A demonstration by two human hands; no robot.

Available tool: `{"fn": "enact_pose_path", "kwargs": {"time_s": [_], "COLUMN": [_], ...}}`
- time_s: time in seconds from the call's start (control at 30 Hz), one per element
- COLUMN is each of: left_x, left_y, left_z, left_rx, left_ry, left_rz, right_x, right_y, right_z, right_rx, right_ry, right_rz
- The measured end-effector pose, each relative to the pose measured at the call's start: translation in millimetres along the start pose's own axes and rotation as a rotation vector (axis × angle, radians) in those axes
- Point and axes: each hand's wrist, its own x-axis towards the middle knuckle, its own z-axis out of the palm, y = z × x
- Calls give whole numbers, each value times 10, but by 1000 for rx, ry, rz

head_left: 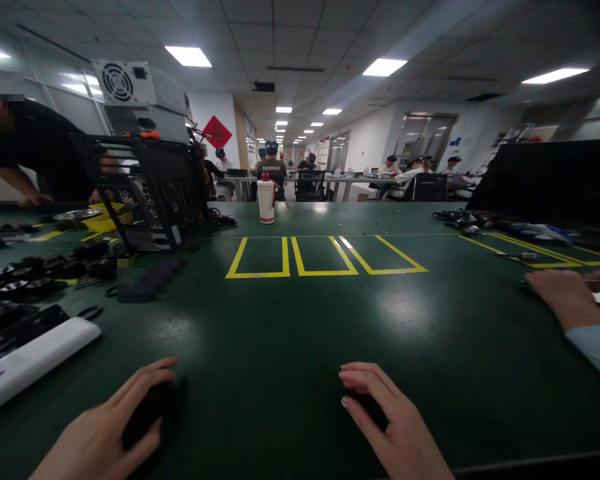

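My left hand (115, 420) rests low at the left over the green tabletop (260, 347), fingers curved and thumb apart. A very dark patch lies between its thumb and fingers; it looks like shadow, though I cannot be sure. At the lower middle right is my right hand (387, 417), its fingers slightly bent and the thumb spread away, with nothing visible in it. Left of my left hand lies a long white rounded bar (40, 363). Beyond both hands, yellow tape outlines (325, 272) mark the table.
An open black computer case (165, 187) carries a silver unit (140, 90). Dark parts (55, 273) crowd the left. A white bottle (267, 200) stands ahead. Another person's hand (563, 290) is at right; a person in black (40, 147) leans in at left. A black screen (550, 180) stands back right.
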Motion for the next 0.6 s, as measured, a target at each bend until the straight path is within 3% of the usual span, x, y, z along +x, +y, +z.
{"fn": "enact_pose_path", "kwargs": {"time_s": [0.13, 0.3, 0.37, 0.5, 0.6], "left_x": [525, 1133, 1344, 1674, 1839], "left_y": [380, 787, 902, 1095, 1206], "left_z": [-13, 261, 375, 545, 631], "left_rx": [-115, -212, -211, -209, -239], "left_ry": [-174, -138, -106, -72, -65], "left_rz": [40, 148, 160, 135, 148], "right_x": [124, 507, 761, 1318, 1614], "right_y": [-233, -400, -324, -82, 33], "right_z": [-83, -55, 46, 253, 297], "right_rx": [28, 63, 158, 334, 448], "right_ry": [-199, -321, -318, -192, -174], "right_rz": [-82, -159, -113, 39, 114]}}
